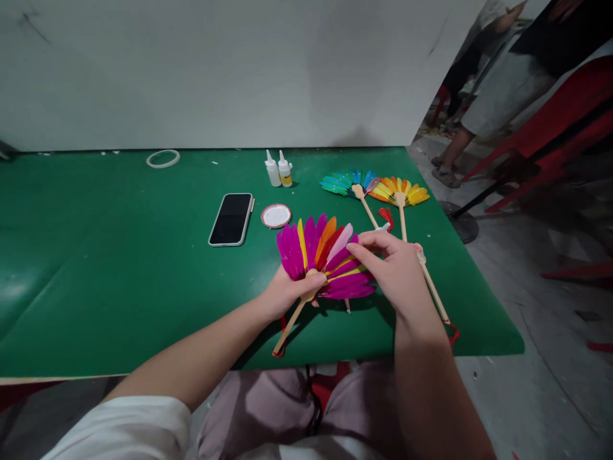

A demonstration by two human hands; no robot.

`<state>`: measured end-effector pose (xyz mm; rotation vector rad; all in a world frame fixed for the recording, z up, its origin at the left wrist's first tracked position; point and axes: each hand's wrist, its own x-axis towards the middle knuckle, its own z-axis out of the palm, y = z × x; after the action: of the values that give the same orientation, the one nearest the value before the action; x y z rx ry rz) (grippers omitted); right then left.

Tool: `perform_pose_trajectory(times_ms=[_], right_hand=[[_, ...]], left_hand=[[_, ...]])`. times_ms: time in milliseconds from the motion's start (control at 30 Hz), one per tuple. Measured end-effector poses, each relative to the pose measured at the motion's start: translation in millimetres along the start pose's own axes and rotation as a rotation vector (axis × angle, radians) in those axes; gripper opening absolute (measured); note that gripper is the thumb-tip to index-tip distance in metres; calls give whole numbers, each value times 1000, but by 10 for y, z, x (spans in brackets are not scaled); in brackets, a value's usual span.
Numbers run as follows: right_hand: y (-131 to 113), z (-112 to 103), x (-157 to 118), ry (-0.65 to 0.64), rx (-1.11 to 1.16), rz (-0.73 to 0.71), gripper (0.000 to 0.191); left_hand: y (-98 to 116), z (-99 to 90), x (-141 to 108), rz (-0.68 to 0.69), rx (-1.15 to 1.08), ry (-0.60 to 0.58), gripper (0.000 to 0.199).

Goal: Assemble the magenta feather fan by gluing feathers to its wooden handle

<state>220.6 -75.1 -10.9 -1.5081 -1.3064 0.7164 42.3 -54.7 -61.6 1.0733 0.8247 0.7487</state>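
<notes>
A fan of magenta, yellow, orange, red and pink feathers (313, 239) is held above the green table, its wooden handle pointing down and to the left. My left hand (287, 291) grips it at the base of the feathers, thumb on top. At the fan's right side, my right hand (390, 265) has its thumb and index finger closed on the edge of a magenta feather. Beyond my right hand lie a blue-green feather fan (352, 183) and a yellow-orange feather fan (401, 191), both with wooden handles and red tassels or cords.
On the green table (119, 275) are a phone (232, 219), a round white lid (276, 216), two small bottles (278, 172) and a white ring (163, 158). A pale wall (215, 70) rises behind. A person (502, 89) and red chairs (565, 121) are at the right.
</notes>
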Motion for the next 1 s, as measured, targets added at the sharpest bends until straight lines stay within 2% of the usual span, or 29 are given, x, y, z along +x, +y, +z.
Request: perform_pose_trajectory(times_ms=[267,500,667,733,833,900,1000], right_hand=[[26,19,27,15,-113,51,17],[16,35,31,-14,11,39,9],[35,71,42,-7,67,48,15],[26,83,33,40,19,28,21],[-8,80,-1,216,-104,-115,22],[-30,65,-27,305,-162,-194,19],[-38,40,-40,347,-167,-229,15]], left_hand=[[-4,-1,0,-3,-28,41,28],[18,18,-2,14,-68,30,30],[28,25,4,-6,-65,27,32],[33,25,9,-7,-72,29,32],[43,18,23,8,-113,58,27],[50,2,51,22,-168,121,26],[52,-47,162,9,-250,286,29]])
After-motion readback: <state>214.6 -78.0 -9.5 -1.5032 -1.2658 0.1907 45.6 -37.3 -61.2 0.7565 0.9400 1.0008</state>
